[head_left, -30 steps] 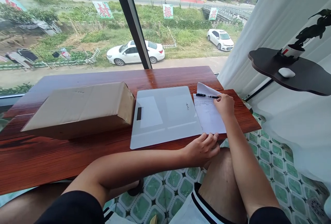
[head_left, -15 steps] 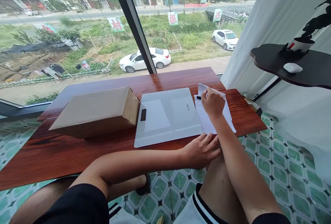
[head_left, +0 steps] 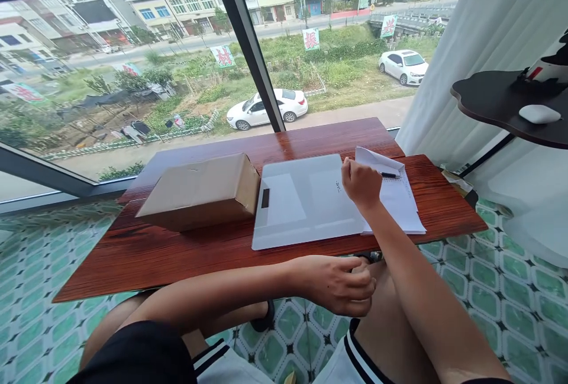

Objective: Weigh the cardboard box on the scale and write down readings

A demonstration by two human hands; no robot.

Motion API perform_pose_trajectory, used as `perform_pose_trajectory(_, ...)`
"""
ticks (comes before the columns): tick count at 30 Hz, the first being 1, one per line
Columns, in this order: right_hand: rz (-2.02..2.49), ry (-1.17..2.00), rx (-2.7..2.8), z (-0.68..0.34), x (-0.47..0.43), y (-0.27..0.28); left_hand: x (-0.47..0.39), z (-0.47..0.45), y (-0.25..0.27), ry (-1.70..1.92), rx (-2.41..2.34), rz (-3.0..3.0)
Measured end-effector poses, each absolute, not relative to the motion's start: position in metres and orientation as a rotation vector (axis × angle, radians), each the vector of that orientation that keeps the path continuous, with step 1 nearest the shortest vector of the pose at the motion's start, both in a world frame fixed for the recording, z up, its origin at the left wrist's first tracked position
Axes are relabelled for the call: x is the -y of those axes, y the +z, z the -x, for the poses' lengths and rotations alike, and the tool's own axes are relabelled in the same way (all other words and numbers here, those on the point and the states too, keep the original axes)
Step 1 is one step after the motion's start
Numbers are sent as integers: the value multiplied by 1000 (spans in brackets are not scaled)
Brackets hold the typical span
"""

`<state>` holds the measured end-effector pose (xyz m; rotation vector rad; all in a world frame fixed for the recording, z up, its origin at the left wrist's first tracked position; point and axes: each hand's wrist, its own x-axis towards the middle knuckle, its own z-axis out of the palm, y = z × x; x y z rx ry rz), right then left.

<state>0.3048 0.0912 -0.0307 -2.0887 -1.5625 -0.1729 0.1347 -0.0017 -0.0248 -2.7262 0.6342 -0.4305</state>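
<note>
Found stacked white paper sheets (head_left: pixel 402 203) lying near front edge of reddish-brown wood-grain worktop (head_left: pixel 444 206), toward right corner, upper part curled. Found slim black pen (head_left: pixel 391 175) lying across their upper part, left end hidden.

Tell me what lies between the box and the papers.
In the head view, a pale flat panel with a small dark window lies between the box and the papers; the right hand hides part of its right edge.

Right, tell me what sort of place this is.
Probably a room in a home or small office, above ground level: a wooden table stands by a wide window looking down on parked cars, with a white curtain alongside.
</note>
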Motion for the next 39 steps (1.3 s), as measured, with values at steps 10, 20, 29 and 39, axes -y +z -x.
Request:
perform_pose_trajectory(10,2068,-215,1651,-293,-91,-36,-25,-49,20,-491,-36,2627)
perform_pose_trajectory(20,2034,-271,1757,-277,-90,-42,-36,6,30,-541,315,2595)
perform_pose_trajectory(29,2058,-334,1736,-281,-84,-37,-45,23,20,-555,484,2568)
perform_pose_trajectory(39,1936,-219,1867,-240,-71,-7,-57,49,31,-672,655,2526)
